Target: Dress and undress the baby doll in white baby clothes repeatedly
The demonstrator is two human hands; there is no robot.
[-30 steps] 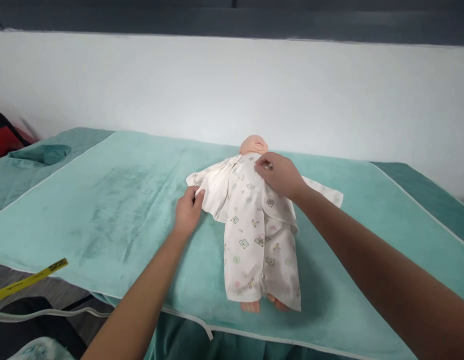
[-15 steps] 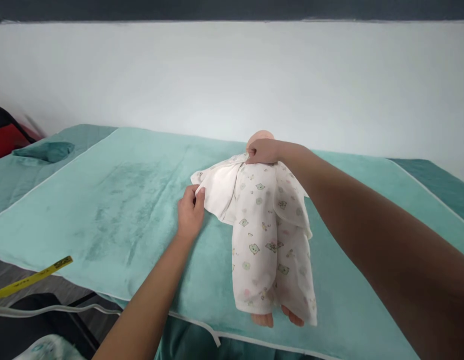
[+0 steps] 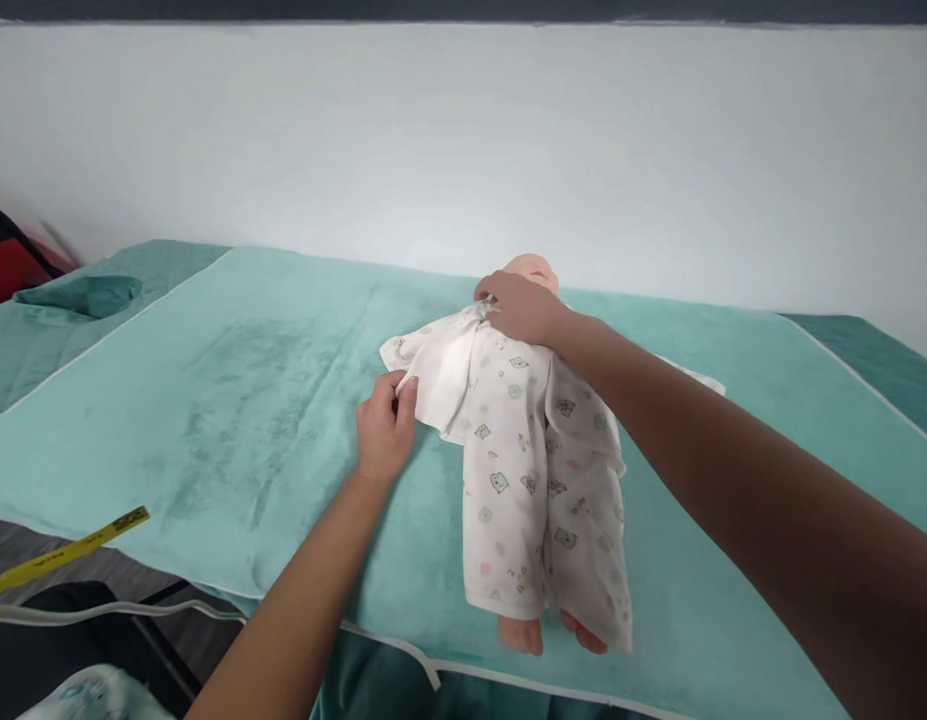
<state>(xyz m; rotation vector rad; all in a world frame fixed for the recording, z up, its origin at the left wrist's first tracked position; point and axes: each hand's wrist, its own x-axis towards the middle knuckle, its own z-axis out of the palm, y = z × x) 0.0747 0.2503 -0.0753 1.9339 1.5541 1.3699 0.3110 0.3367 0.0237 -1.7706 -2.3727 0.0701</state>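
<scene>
A baby doll (image 3: 534, 268) lies on its back, dressed in a white baby romper (image 3: 508, 470) printed with small green animals. Its bare feet (image 3: 521, 634) stick out of the leg openings. My left hand (image 3: 386, 425) pinches the edge of the romper's front flap, which is spread out to the left with its plain inner side showing. My right hand (image 3: 519, 305) is bent over the doll's shoulder by the neck, its fingers closed on the romper's collar. The right forearm covers part of the doll's chest and arm on that side.
A light green plush sheet (image 3: 208, 420) covers the bed up to the white wall (image 3: 463, 150). At lower left are a yellow tag strip (image 3: 73, 548), a pale cable (image 3: 110, 608) and a dark chair (image 3: 80, 640). A red and black bag (image 3: 13, 268) stands at far left.
My right hand has gone from a tight fist at the collar to a looser bend over the shoulder. More of the doll's head and a sleeve at right now show. My left hand keeps its pinch.
</scene>
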